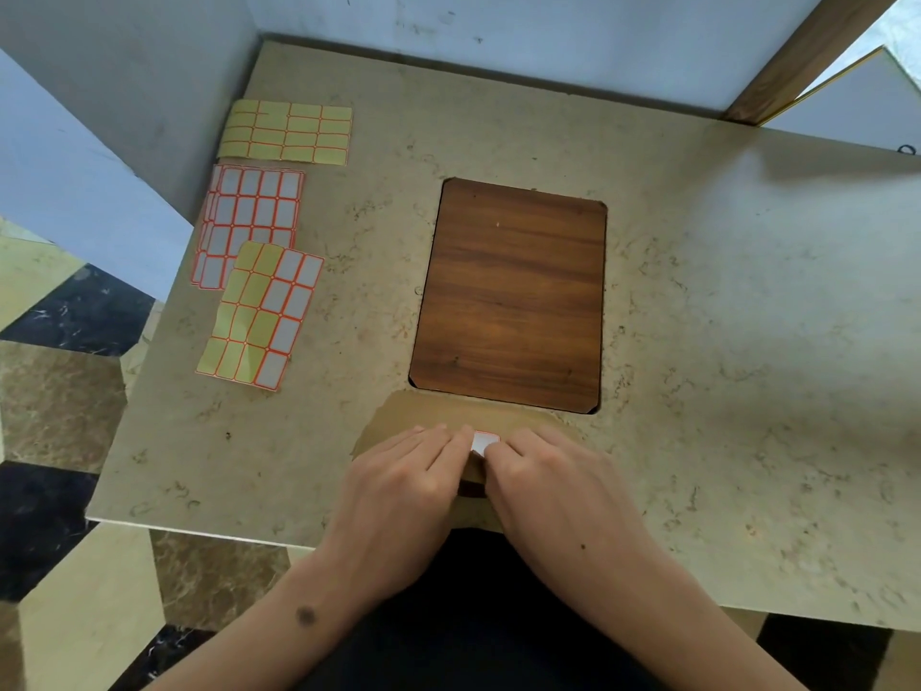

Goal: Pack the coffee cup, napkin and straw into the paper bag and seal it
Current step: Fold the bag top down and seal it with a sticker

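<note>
Paper bag being sealed: flattened fingers of both hands pressing the sticker between them; best rubbed outward.

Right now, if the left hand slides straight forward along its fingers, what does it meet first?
Probably the wooden panel set into the table, just past the paper bag edge under the left hand; depth is unclear.

One head-worn camera looks steeply down and forward over the table, close above its near edge. The wall lies at the frame's top. No second view exists.
</note>
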